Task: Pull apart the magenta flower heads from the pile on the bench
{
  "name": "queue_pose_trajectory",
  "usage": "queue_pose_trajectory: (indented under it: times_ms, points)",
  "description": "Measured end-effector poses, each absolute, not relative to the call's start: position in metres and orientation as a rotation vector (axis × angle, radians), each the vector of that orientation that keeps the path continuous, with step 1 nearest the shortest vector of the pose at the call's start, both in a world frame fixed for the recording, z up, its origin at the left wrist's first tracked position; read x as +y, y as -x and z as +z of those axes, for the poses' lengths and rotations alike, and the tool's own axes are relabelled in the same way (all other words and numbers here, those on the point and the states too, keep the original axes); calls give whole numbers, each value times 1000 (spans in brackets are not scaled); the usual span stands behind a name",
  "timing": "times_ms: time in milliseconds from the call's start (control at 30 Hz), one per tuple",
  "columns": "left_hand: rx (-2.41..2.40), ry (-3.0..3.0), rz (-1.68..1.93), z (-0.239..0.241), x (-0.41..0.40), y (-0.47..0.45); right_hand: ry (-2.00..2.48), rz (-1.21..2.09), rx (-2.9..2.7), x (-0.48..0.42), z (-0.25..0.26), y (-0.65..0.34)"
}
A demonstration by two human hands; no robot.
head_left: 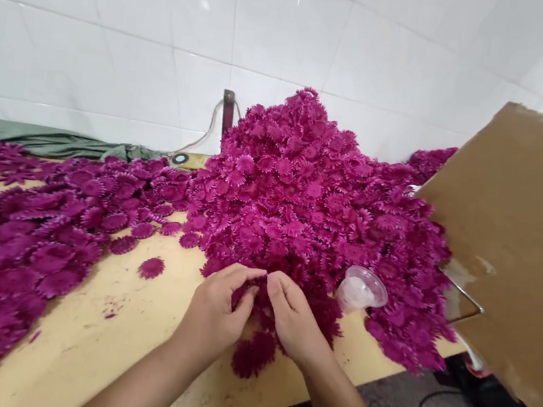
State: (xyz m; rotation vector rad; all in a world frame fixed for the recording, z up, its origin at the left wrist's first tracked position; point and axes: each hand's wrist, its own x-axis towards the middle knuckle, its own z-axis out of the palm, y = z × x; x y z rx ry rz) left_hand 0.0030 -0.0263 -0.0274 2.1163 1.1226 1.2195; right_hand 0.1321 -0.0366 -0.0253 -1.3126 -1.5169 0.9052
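Note:
My left hand (pixel 220 307) is closed, its thumb and fingers curled around a magenta artificial flower piece (pixel 240 295) with a fringed edge. Close against it, my right hand (pixel 295 316) is pinched shut, and the fingertips of both hands meet at a small magenta bit. What lies inside the right-hand pinch is mostly hidden. Under the wrists a darker flower piece (pixel 254 355) rests on the table. Just beyond the hands rises a big heap of fringed magenta flower pieces (pixel 298 194). A clear plastic cup (pixel 363 289) with whitish contents stands to the right of my right hand.
More flower pieces (pixel 48 260) spread along the left of the yellowish table (pixel 132 332). One single disc (pixel 151 267) lies apart. A brown board (pixel 522 252) leans at the right, beside a bent metal wire (pixel 464 301). Green cloth (pixel 58 141) runs along the tiled wall (pixel 132 76).

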Motion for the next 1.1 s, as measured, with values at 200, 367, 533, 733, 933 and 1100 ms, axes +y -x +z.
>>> queue_pose_trajectory:
  times_ms: [200, 367, 533, 733, 933, 1100]
  points:
    - [1157, -2434, 1317, -23, -29, -3, 1325, 892, -1525, -35, -28, -134]
    - [1195, -2643, 1204, -20, -20, -3, 1303, 999, -1524, -37, -29, -135]
    - [1278, -2438, 1129, -17, -13, -6, 1313, 1124, -1495, -43, -25, -146]
    - [1250, -1652, 1171, -12, -7, -17, 1355, 1000, -1561, -43, -13, -155]
    - [1147, -956, 1256, 2, 14, -12, 1323, 1017, -1624, -51, -12, -154]
    - [1272, -925, 1486, 7, 34, 25, 1328, 984, -1679, -68, -14, -182]
